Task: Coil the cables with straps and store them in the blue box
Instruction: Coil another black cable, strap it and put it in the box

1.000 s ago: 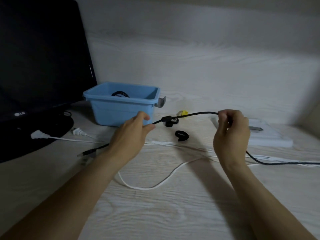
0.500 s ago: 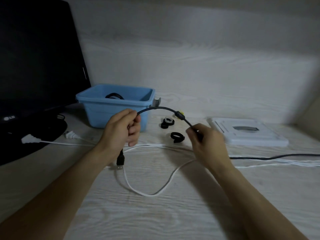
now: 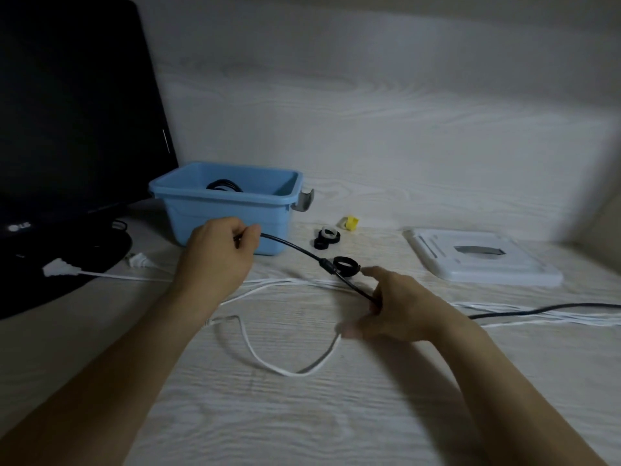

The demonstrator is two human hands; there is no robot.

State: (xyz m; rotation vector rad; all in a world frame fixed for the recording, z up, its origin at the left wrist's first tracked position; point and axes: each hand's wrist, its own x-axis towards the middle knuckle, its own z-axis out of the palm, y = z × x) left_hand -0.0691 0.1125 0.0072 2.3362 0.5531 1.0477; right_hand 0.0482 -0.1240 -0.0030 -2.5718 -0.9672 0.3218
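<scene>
The left hand (image 3: pixel 218 253) was raised just in front of the blue box (image 3: pixel 228 210), fingers curled into a fist round the black cable (image 3: pixel 292 245), its forearm reaching in from the lower left. From that fist the cable sloped down and right, past a thick bead on its length, to the right hand (image 3: pixel 393 307), which sat low over the table (image 3: pixel 302 415) with the cable pinched near the thumb and the other fingers spread loosely, somewhat blurred. Beyond the right hand the black cable trailed along the table to the right edge. A white cable (image 3: pixel 285 368) looped on the table beneath both hands. A black strap ring (image 3: pixel 346 264) lay just behind the cable's bead, more straps (image 3: pixel 327 237) nearer the box. A coiled black cable (image 3: pixel 223 186) lay inside the box.
</scene>
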